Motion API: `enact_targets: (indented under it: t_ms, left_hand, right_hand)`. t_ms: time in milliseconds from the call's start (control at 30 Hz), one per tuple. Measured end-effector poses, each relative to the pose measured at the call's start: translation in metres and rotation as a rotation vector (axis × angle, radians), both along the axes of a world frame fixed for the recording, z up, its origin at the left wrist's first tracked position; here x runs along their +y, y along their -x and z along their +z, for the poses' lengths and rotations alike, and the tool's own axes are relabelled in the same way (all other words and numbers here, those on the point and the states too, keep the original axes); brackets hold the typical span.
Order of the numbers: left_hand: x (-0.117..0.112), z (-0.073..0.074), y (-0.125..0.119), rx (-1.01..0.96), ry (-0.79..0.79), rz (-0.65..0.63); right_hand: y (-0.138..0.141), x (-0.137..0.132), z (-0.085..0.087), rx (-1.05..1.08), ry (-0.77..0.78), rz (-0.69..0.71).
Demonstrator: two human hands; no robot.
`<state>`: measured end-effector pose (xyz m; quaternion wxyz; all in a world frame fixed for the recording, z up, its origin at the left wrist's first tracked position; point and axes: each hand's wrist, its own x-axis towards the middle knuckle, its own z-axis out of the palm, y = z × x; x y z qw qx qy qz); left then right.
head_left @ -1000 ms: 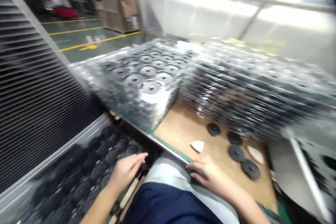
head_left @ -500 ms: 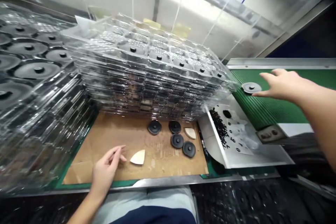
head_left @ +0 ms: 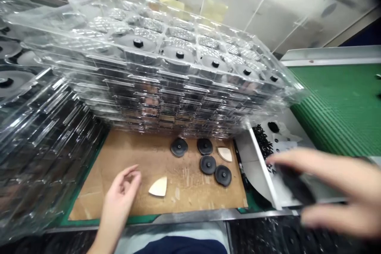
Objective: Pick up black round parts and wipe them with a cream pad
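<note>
My right hand (head_left: pixel 342 190), blurred by motion, grips a round black lid-like disc (head_left: pixel 294 182) between thumb and fingers, over the white bin at the right. My left hand (head_left: pixel 123 186) rests on the brown cardboard sheet (head_left: pixel 119 151); its fingers are loosely curled, with a gap to the thumb and nothing visible in them. Just right of it lies a cream wedge-shaped piece (head_left: pixel 158 187). Farther right on the cardboard are several black discs with small centre knobs, one of them a black disc (head_left: pixel 207 164), and a second cream wedge (head_left: pixel 225 154).
A tall stack of clear plastic trays (head_left: pixel 178 75) stands behind the cardboard, with knobbed discs in its top tray. More stacked trays (head_left: pixel 44 127) rise at the left. The white bin (head_left: pixel 264 170) holds small black parts (head_left: pixel 262 141). A green conveyor belt (head_left: pixel 342 107) runs beyond it.
My right hand has come from the green belt toward me and down, taking the disc off the belt. My left hand stays on the cardboard, and the view has shifted.
</note>
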<state>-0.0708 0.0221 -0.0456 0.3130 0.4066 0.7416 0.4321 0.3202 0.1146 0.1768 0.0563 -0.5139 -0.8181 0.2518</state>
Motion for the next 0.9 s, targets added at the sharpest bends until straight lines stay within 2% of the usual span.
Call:
enact_targets:
  t_ms: [33,67,100,133,167,233,333,433,533,567,633,667,733,800,900]
  left_hand:
    - [-0.003,0.007,-0.005,0.059,-0.04,-0.067]
    - [-0.007,0.014,-0.011,0.129,-0.123,-0.175]
    - [-0.012,0.021,-0.018,0.192,-0.232,-0.326]
    - [-0.016,0.026,-0.025,0.25,-0.361,-0.507]
    - [-0.02,0.029,-0.032,0.311,-0.527,-0.655]
    - [-0.025,0.031,-0.041,0.416,-0.7,-0.874]
    - [-0.027,0.027,-0.04,0.458,-0.701,-0.953]
    - [-0.03,0.024,-0.028,0.36,-0.607,-0.933]
    - [-0.038,0.024,-0.017,0.106,-0.437,-0.83]
    - [-0.042,0.025,-0.015,-0.038,-0.325,-0.739]
    - [-0.047,0.029,-0.01,-0.441,-0.073,-0.467]
    - [-0.048,0.031,-0.008,-0.68,0.035,-0.318]
    - [-0.049,0.036,-0.001,-1.12,0.135,-0.067]
    - [-0.048,0.039,0.007,-1.378,0.128,0.06]
    - [-0.048,0.041,0.016,-1.496,0.077,0.108]
  right_hand:
    - [0.024,-0.022,-0.02,0.02,0.182,0.108]
    - [0.048,-0.039,-0.041,0.076,0.369,0.148]
    - [0.07,-0.051,-0.064,0.146,0.564,0.162]
    - [0.09,-0.06,-0.086,0.268,0.688,0.095]
    - [0.108,-0.066,-0.107,0.442,0.78,0.004]
    - [0.134,-0.074,-0.141,0.744,0.933,-0.108]
    - [0.161,-0.085,-0.167,0.931,1.029,-0.205]
    - [0.178,-0.093,-0.171,0.919,1.014,-0.253]
    - [0.19,-0.093,-0.172,0.721,0.756,-0.11]
    - [0.193,-0.09,-0.174,0.639,0.655,-0.059]
    - [0.197,-0.084,-0.182,0.507,0.507,-0.022]
    - [0.199,-0.08,-0.188,0.464,0.457,-0.041]
    - [0.204,-0.076,-0.204,0.393,0.359,-0.1]
    - [0.211,-0.078,-0.22,0.343,0.252,-0.131]
    - [0.219,-0.088,-0.234,0.349,0.141,-0.069]
